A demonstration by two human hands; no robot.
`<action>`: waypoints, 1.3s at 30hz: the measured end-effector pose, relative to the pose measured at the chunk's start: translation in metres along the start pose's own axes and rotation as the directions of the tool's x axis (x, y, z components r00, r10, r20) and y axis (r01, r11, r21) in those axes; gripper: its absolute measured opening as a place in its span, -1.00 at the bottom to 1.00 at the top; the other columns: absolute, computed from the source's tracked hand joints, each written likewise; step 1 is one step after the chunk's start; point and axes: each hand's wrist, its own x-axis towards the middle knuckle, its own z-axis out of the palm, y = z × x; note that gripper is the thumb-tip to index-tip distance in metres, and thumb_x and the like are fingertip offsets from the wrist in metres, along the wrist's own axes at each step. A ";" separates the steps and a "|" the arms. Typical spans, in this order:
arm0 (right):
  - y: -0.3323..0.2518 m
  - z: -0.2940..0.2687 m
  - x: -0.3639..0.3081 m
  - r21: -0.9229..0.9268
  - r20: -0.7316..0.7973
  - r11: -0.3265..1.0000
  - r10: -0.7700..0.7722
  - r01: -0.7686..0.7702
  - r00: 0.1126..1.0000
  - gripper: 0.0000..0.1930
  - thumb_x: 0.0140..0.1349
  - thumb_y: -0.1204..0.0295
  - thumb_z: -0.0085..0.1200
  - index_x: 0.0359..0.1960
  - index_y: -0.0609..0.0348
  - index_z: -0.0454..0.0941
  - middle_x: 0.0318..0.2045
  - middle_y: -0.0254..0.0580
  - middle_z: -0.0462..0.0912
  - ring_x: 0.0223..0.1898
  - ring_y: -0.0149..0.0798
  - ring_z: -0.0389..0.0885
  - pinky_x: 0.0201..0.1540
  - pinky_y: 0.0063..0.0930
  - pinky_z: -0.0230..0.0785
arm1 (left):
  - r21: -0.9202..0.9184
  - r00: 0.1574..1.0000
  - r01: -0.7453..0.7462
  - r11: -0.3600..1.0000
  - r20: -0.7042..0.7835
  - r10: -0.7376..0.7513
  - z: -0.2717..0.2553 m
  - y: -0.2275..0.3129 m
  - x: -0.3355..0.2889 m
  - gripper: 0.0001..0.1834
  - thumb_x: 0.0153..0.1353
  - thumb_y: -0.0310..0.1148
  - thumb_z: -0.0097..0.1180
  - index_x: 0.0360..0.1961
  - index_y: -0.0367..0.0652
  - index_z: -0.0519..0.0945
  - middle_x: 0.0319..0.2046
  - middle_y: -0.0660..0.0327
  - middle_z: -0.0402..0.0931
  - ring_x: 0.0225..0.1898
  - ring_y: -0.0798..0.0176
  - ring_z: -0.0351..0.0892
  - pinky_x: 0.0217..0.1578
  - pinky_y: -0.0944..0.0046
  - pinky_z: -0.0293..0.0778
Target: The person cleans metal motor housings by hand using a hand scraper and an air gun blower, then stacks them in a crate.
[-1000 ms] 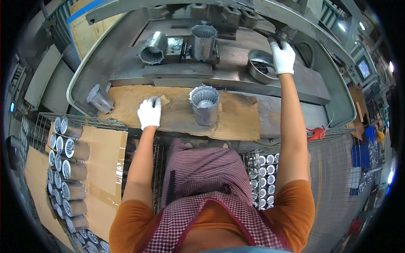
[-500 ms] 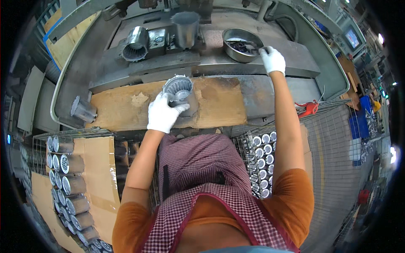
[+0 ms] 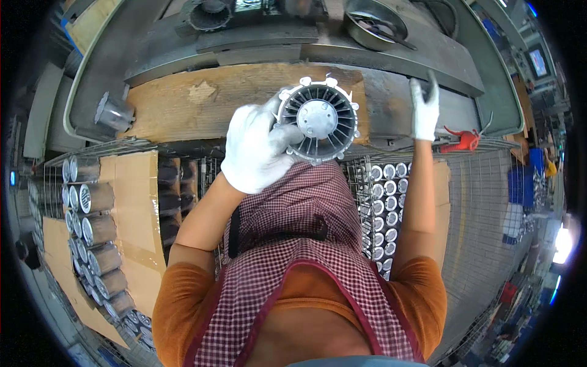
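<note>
My left hand (image 3: 254,147), in a white glove, grips a round grey metal housing (image 3: 317,119) by its left side, thumb over the rim. The housing's open end faces up, showing inner fins, a flat disc at the bottom and small tabs around the rim. It is held over the front of a brown board (image 3: 177,110). My right hand (image 3: 425,113), also gloved, is over the grey surface right of the board. Its fingers are apart, partly smeared by motion, with nothing visible in them.
A metal bowl (image 3: 362,35) with dark pieces and a stick across its rim stands at the back. Another housing (image 3: 114,112) lies at the board's left end, and one (image 3: 209,15) sits on the machine bed. Wire baskets hold stacked cylinders (image 3: 98,197). A red-handled tool (image 3: 460,140) hangs at right.
My left hand has lifted the housing off the board, towards me and right, turning its open end up. My right hand has drawn back from the bowl; a stick now lies across its rim. The view has tilted downward.
</note>
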 end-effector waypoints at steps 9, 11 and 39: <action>-0.018 -0.060 -0.139 0.554 0.583 0.652 0.141 -0.518 0.800 -0.08 0.24 -0.21 0.09 0.43 0.23 0.15 0.24 -0.02 0.47 0.12 -0.11 0.55 0.22 -0.21 0.36 | -0.408 0.997 -0.044 0.912 0.036 0.064 0.043 0.044 0.012 -0.51 -0.37 -0.20 0.62 -0.40 -0.01 0.57 -0.11 0.02 0.63 -0.18 -0.04 0.62 -0.16 0.09 0.50; -0.025 -0.073 -0.166 0.656 0.658 0.391 0.123 -0.645 0.743 0.19 -0.04 -0.33 0.23 0.50 0.06 -0.05 0.41 -0.10 0.18 0.34 -0.06 0.27 0.32 -0.03 0.23 | -0.563 0.996 -0.058 0.824 0.018 0.082 0.074 0.060 0.016 -0.42 -0.40 -0.16 0.69 -0.38 -0.03 0.54 -0.09 -0.01 0.62 -0.11 -0.03 0.65 -0.09 0.11 0.55; 0.201 -0.285 -0.513 0.776 -0.347 0.213 0.930 -0.593 -0.121 -0.01 -0.13 0.14 0.50 0.35 0.10 0.20 0.13 -0.06 0.52 0.10 -0.10 0.55 0.01 -0.19 0.54 | -0.438 0.746 0.584 0.683 0.621 -0.240 0.379 0.060 0.157 -0.60 0.34 -0.07 0.21 -0.15 -0.25 0.60 -0.33 0.28 0.55 -0.36 0.36 0.44 -0.27 0.26 0.41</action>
